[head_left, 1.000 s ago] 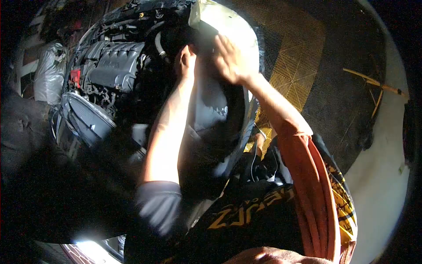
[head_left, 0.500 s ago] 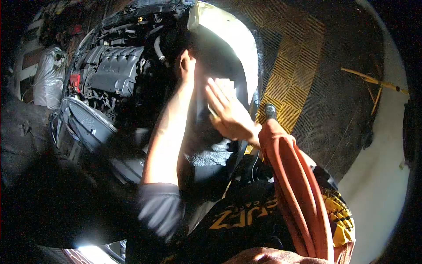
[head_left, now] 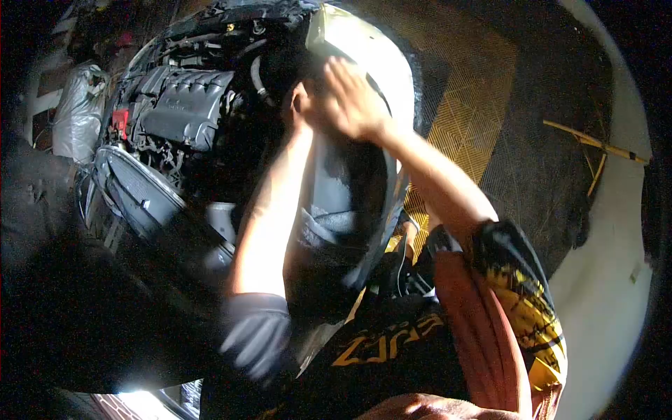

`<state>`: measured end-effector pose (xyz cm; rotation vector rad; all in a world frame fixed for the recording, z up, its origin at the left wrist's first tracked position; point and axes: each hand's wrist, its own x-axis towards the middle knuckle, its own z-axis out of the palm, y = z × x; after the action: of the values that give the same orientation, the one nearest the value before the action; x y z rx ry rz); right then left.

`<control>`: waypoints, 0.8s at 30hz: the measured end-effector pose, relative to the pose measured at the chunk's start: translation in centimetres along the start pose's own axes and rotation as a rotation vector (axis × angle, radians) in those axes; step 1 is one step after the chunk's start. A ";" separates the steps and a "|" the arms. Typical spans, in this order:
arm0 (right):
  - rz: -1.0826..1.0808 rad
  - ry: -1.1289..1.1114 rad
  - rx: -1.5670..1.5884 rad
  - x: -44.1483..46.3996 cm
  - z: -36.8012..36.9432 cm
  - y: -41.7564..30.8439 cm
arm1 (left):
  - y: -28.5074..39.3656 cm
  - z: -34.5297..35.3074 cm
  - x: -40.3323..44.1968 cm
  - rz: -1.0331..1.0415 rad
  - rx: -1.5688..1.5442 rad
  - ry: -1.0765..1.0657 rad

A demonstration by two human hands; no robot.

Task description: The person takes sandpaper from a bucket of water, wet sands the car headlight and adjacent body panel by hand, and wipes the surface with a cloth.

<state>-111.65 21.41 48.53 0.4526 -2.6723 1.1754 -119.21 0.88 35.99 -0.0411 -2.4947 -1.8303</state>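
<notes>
My right hand [head_left: 352, 101], blurred by motion, lies palm down with fingers spread near the top of a dark car fender [head_left: 332, 175], close to its pale front part [head_left: 367, 38]. In this frame nothing can be made out beneath the palm. My left hand [head_left: 301, 108] is at the fender's inner edge beside the engine bay, its fingers bent; what they hold, if anything, is hidden. The two hands are very close together. A greyish wet-looking streak [head_left: 329, 222] marks the lower fender. A reddish-brown cloth [head_left: 486, 329] hangs over my right side.
The open engine bay with its engine cover [head_left: 185, 108] lies to the left, with a headlight [head_left: 136, 189] below it. A plastic-wrapped object [head_left: 77, 119] stands at far left. Yellow sticks [head_left: 595, 142] lie on the right.
My right hand went down the fender over a light-coloured pad, then came back up beside my left hand. My left hand has stayed nearly in place. The cloth has swung lower.
</notes>
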 end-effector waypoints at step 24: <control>-0.087 -0.060 -0.265 5.0 5.3 6.4 | 0.9 -0.2 -0.6 -0.029 -0.150 -0.011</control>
<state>-118.85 20.55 42.09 0.5595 -2.7734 0.7810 -118.52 0.97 36.91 -0.0213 -2.3716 -2.0307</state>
